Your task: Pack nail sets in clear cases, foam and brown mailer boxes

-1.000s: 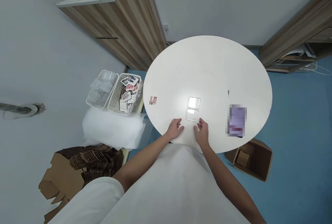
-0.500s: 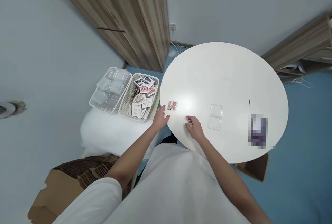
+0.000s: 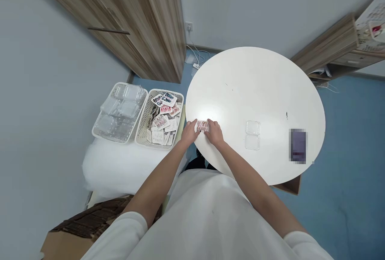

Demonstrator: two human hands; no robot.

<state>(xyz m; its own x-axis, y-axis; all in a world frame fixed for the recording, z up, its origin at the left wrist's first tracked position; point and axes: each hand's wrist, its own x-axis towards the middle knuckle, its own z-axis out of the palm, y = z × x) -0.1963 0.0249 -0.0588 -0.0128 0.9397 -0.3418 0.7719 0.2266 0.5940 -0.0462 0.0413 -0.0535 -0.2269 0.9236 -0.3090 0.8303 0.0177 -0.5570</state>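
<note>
A small card of press-on nails (image 3: 202, 126), with pinkish-brown nails in rows, is at the near left edge of the round white table (image 3: 252, 83). My left hand (image 3: 189, 133) grips its left edge between thumb and fingers. On the opposite edge, my right hand (image 3: 214, 133) has its thumb and fingers closed in the same way. Right of my hands lies a clear plastic box (image 3: 252, 135), unfolded flat with its two halves showing.
Left of the table, a white basket (image 3: 141, 141) holds several nail cards (image 3: 161, 121); another basket (image 3: 94, 131) holds clear plastic boxes (image 3: 122, 107). Both rest beside white wrapping material (image 3: 120, 163). A blurred-out dark object (image 3: 297, 145) lies at the table's right. Folded cardboard (image 3: 69, 240) stands lower left.
Both hands have closed in on the nail card; my right hand moved left to reach it. The card now sits straighter between them. The camera view has shifted slightly.
</note>
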